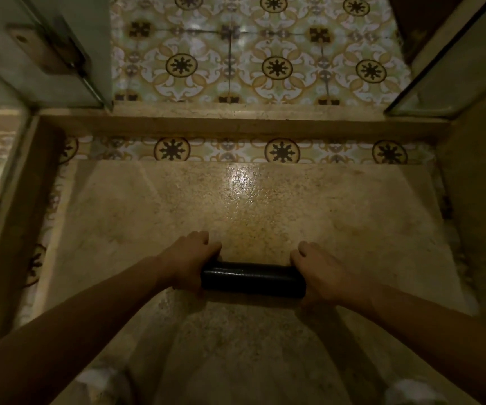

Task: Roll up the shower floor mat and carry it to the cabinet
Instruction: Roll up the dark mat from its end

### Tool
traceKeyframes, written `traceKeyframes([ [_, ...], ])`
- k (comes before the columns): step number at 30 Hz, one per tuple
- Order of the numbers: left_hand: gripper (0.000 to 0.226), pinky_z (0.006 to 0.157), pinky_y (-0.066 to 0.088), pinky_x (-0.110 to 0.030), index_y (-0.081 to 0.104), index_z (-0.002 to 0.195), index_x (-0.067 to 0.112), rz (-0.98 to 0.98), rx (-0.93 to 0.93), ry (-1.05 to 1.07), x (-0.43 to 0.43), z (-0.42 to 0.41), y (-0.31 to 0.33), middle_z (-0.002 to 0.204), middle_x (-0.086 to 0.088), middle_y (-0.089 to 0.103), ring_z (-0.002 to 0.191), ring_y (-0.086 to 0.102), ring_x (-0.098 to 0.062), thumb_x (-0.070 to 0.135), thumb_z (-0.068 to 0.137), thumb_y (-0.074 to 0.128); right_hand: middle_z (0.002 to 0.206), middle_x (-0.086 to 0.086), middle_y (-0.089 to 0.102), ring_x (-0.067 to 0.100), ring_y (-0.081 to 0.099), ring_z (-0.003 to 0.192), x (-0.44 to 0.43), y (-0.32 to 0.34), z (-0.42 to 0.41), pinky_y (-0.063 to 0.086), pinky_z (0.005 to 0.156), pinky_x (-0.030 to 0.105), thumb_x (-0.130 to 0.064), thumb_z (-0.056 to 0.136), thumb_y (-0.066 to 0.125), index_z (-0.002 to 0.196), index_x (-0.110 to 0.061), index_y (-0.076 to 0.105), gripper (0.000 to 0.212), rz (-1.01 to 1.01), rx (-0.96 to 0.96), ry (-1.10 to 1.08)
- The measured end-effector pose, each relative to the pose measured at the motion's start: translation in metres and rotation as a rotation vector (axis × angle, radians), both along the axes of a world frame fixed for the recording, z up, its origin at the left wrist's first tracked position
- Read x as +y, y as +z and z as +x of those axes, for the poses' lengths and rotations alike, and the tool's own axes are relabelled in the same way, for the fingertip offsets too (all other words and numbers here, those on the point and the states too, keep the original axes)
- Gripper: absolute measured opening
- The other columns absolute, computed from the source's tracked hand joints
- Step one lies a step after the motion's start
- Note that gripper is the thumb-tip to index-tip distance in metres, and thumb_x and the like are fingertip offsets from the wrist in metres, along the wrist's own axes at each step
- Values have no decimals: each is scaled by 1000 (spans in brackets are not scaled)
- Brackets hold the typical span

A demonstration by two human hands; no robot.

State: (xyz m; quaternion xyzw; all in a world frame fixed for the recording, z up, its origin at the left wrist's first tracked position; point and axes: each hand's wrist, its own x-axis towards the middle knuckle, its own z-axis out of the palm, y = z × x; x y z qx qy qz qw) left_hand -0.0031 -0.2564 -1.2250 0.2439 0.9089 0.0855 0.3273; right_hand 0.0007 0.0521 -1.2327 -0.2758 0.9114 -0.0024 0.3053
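While arms reach down | left hand (187, 260), right hand (322, 271) fingers grip rolled mat (252, 279)

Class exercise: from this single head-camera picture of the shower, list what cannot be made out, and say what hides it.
- Ends of the rolled mat, head view: covered by the left hand and right hand.
- Whether the roll rests on the shower floor or is lifted: cannot tell from above.
- The cabinet: outside the frame.
- Pale blurred shapes at the bottom edge: cut off, unidentifiable.
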Motion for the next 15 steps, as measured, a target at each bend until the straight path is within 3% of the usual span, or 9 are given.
traceKeyframes([
  [4, 49, 78, 47, -33, 43, 106, 27, 69, -33, 106, 0, 26, -2, 106, -1, 44, 97, 43, -17, 45, 70, 72, 99, 0, 40, 16, 38, 87, 3, -4, 24, 33, 69, 29, -55, 55, 74, 100, -26, 36, 65, -20, 44, -45],
  [8, 52, 70, 49, -38, 41, 114, 25, -30, -78, 70, 7, 41, 29, 102, -5, 54, 92, 52, -25, 28, 71, 69, 110, 6, 43, 22, 37, 97, -3, 20, 40, 42, 84, 37, -45, 57, 73, 116, -22, 39, 72, 34, -23, -89],
  [10, 58, 68, 47, -36, 40, 118, 25, -74, -26, 58, 6, 39, 59, 97, -6, 60, 89, 54, -27, 26, 68, 68, 108, 10, 47, 25, 40, 95, -4, 51, 42, 43, 80, 39, -43, 53, 77, 116, -15, 49, 75, 48, 0, -65],
  [12, 65, 66, 40, -32, 36, 123, 25, -115, 12, 59, 6, 35, 103, 95, -4, 63, 86, 56, -27, 26, 66, 69, 94, 14, 51, 29, 46, 84, -3, 98, 41, 43, 69, 38, -38, 39, 85, 99, -7, 59, 72, 10, 71, -77],
  [15, 68, 81, 41, -35, 29, 122, 25, -126, 10, 90, 8, 27, 189, 94, 0, 65, 82, 61, -24, 28, 67, 71, 88, 17, 54, 35, 51, 80, -1, 188, 34, 42, 68, 41, -31, 39, 88, 90, -4, 62, 63, -65, 107, -193],
])
